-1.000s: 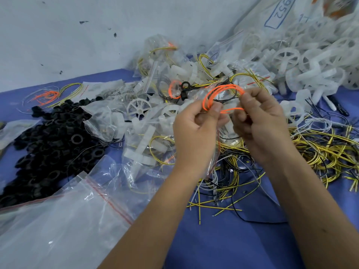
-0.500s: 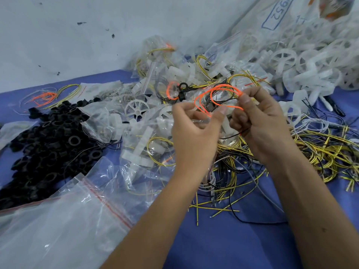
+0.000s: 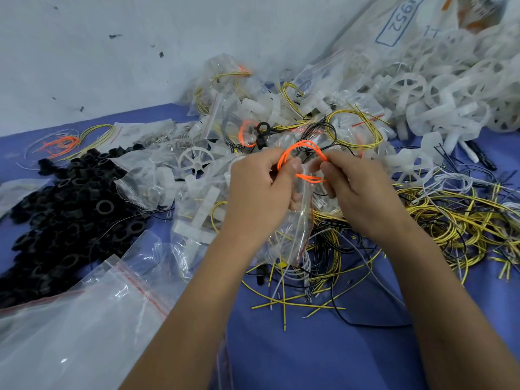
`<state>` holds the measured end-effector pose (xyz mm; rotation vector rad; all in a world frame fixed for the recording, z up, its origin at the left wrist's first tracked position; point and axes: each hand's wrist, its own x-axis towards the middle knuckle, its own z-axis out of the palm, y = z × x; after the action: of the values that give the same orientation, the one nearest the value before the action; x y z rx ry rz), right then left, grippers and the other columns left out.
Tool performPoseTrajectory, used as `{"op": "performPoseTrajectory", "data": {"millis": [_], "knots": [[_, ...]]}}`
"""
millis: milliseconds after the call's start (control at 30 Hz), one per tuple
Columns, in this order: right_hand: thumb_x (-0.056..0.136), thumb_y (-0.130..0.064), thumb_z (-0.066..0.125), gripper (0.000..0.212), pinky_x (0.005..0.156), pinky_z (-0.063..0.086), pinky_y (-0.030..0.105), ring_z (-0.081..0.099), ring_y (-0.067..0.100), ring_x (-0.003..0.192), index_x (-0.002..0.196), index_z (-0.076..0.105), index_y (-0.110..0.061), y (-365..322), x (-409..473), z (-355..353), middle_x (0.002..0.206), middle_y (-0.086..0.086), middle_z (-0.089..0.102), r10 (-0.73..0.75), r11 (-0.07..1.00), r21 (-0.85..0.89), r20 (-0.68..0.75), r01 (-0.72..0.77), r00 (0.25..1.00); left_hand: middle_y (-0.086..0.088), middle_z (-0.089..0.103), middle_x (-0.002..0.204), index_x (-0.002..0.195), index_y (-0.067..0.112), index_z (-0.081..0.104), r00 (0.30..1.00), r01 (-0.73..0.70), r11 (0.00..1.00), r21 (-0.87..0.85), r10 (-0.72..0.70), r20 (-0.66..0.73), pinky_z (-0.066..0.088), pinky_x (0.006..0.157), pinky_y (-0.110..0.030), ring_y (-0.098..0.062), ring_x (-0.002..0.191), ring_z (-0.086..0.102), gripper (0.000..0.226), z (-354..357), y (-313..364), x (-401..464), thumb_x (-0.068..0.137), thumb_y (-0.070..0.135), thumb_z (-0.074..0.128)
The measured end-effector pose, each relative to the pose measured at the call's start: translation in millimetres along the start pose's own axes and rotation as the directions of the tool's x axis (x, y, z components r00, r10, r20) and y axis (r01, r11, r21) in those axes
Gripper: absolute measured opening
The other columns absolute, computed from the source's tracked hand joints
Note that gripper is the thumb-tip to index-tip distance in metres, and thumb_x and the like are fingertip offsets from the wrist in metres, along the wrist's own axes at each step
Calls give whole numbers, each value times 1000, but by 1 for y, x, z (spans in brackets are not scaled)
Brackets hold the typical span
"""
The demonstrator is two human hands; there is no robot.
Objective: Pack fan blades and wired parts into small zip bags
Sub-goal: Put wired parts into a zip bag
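Left hand (image 3: 257, 190) and right hand (image 3: 363, 192) are both pinching a looped orange wire (image 3: 302, 149) above the cluttered table (image 3: 323, 356); left hand is also gripping a small zip bag (image 3: 292, 235) hanging beneath.

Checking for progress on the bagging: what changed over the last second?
The left hand and right hand drew closer together and lower in view, bending the orange wire loop into a tighter arch above the small zip bag hanging under the left hand. Nothing was let go. Both hands pinch the wire as before; the black rings, yellow wires and white fan blades lie where they were.
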<state>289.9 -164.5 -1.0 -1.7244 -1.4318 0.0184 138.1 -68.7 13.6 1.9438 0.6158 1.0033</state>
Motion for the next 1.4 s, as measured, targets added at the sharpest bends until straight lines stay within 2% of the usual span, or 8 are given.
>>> {"op": "performPoseTrajectory", "data": {"millis": [100,667,767,867,967,1100,1233,1400], "knots": [[107,-38,38,42,63,40,38,53,15,65,107,69,-11,-6,-1,1,69,-3,58,-49,994,-96,82,57,995,-8,64,57,81,2,65,996,-87,985,147,91,-16,54,51,-40,-17,47,66,29,-6,-3,3,98,24,55],[102,-30,52,35,74,41,50,43,25,81,85,68,-4,-9,2,2,78,1,60,-217,968,-142,-55,207,975,2,65,60,83,8,70,993,52,947,-318,-82,-81,48,46,-24,-16,49,61,18,10,8,-1,99,12,63],[103,-29,52,29,76,44,45,50,25,85,85,67,-14,-11,2,-2,73,-18,55,-80,995,-77,-295,59,952,8,63,74,90,18,63,989,47,999,27,-43,-140,43,55,-17,-5,61,58,25,17,13,-8,86,36,80],[106,-33,48,26,74,41,30,56,14,85,91,69,-26,-7,4,-11,82,-19,64,158,967,254,-539,-18,828,4,53,96,99,20,50,999,35,838,545,-31,-16,35,65,-28,-15,82,51,44,26,14,-19,78,41,83],[107,-31,45,27,68,38,28,51,17,76,94,67,-22,-2,6,-22,85,3,64,314,833,541,-635,116,706,-3,54,103,108,13,52,999,7,797,604,-36,36,32,69,-29,-21,86,50,28,31,9,-25,87,19,71],[109,-24,43,31,63,36,27,50,19,73,86,64,-20,-4,7,-28,76,-2,63,393,694,690,-601,203,696,-3,64,79,86,12,61,997,70,852,518,-73,-14,45,63,-33,-19,72,58,3,25,9,-22,88,10,62],[108,-17,40,41,61,27,37,44,23,62,72,58,-19,-12,4,-27,62,-3,55,296,597,788,-391,151,871,-2,70,61,74,15,67,951,307,926,219,-305,-41,59,60,-34,-18,58,70,19,12,1,-14,91,8,63],[107,-20,46,47,51,28,29,32,15,50,62,42,-7,-11,-3,-19,55,3,37,140,917,366,71,-156,988,-3,67,54,71,9,67,934,304,951,-63,-310,-174,63,63,-50,-23,49,68,21,5,-1,-8,91,9,61]]}}
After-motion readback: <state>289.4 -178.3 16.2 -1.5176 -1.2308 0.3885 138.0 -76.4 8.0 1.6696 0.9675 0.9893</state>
